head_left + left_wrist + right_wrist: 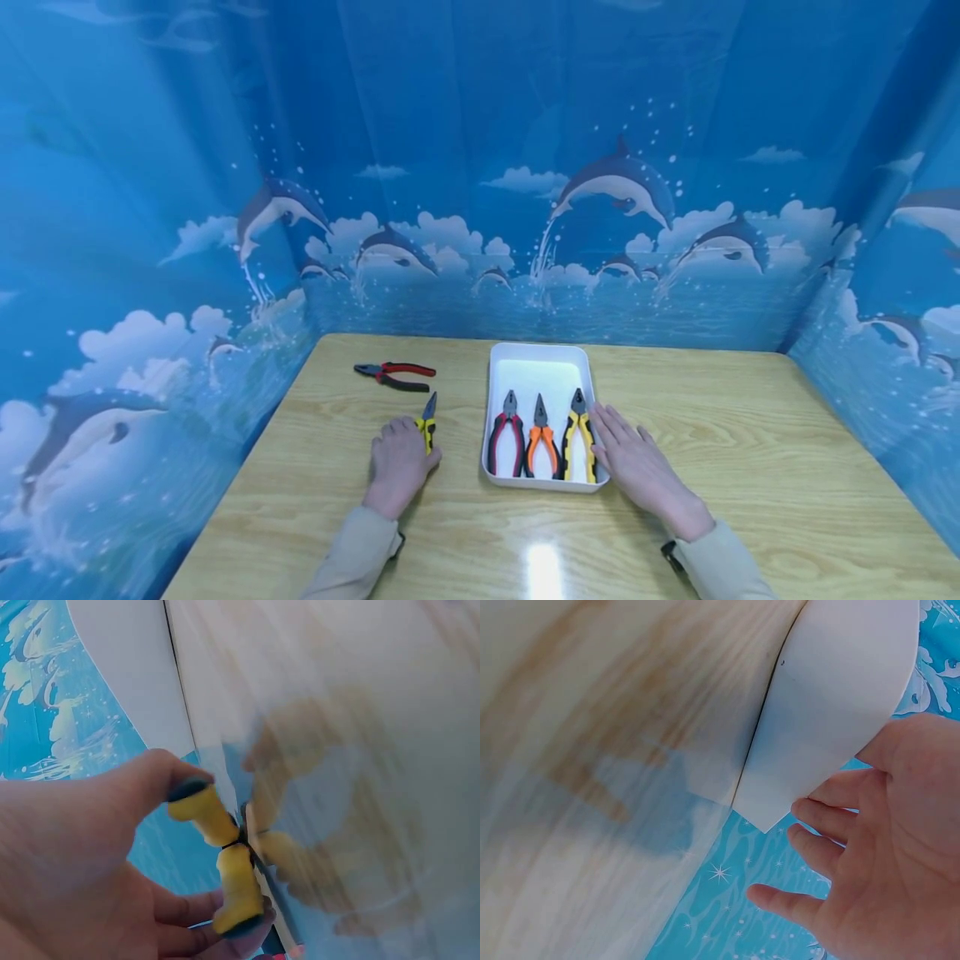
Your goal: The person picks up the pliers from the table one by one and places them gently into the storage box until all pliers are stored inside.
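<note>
From above, the head view looks forward over left hand (401,458) and right hand (637,465); close wrist views face fingerward, left sharing yellow long-nose pliers (238,881), right probably white tray (829,697).

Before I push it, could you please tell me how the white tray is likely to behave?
The white tray would probably slide flat rather than tip, as its base looks broad and its walls low. It may feel heavy for its size, since three pairs of pliers lie inside. Those might shift, as bare space lies beyond their tips.
</note>
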